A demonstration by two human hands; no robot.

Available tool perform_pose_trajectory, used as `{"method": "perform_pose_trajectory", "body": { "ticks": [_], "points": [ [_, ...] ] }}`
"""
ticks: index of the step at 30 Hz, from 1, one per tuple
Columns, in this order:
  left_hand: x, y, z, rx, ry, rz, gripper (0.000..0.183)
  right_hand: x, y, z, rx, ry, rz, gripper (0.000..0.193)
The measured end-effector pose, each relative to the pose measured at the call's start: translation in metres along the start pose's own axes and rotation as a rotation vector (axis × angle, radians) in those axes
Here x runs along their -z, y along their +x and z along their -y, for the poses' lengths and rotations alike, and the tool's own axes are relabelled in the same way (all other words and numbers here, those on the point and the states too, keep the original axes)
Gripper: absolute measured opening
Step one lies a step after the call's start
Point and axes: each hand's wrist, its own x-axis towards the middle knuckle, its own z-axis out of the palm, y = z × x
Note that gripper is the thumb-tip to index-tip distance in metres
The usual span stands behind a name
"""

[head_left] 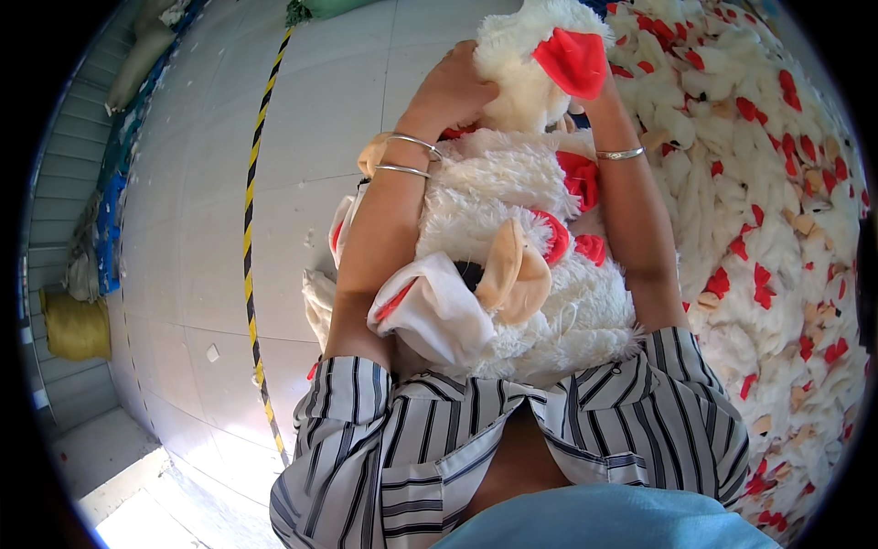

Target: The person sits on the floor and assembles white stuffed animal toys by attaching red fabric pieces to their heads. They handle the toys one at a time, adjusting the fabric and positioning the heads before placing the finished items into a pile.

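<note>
A white fluffy plush toy skin (512, 73) with a red fabric flap (574, 64) is at the top middle. My left hand (457, 87) is closed on its left side, with the fingertips out of sight in the fur. My right hand (599, 96) is at its right side, mostly hidden behind the red flap, so its fingers do not show. Below, between my forearms, more white plush skins (503, 183) are heaped against my body. They carry red pieces (578, 178), a beige ear-shaped piece (514, 274) and a white flap (432, 311).
To the right spreads a large pile of similar plush skins (759, 210) with red and beige parts. Left of me a black-and-yellow tape line (251, 201) crosses the pale tiled floor (192, 229). A yellow sack (77, 326) stands at the far left, by a shutter-like wall (73, 165).
</note>
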Motion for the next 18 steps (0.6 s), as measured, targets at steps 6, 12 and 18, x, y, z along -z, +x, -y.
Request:
{"method": "perform_pose_trajectory", "body": {
  "ticks": [6, 12, 18],
  "points": [
    [0.016, 0.007, 0.006, 0.134, -0.008, 0.228, 0.046, -0.005, -0.005, 0.0, -0.321, 0.462, -0.168, 0.028],
    [-0.007, -0.017, -0.019, -0.079, -0.277, -0.063, 0.03, -0.01, -0.007, 0.019, -0.262, -0.099, 0.2, 0.048],
    [0.019, 0.009, 0.013, 0.142, -0.409, -0.076, 0.028, 0.062, -0.025, -0.056, -0.223, -1.135, -0.108, 0.03]
  ]
}}
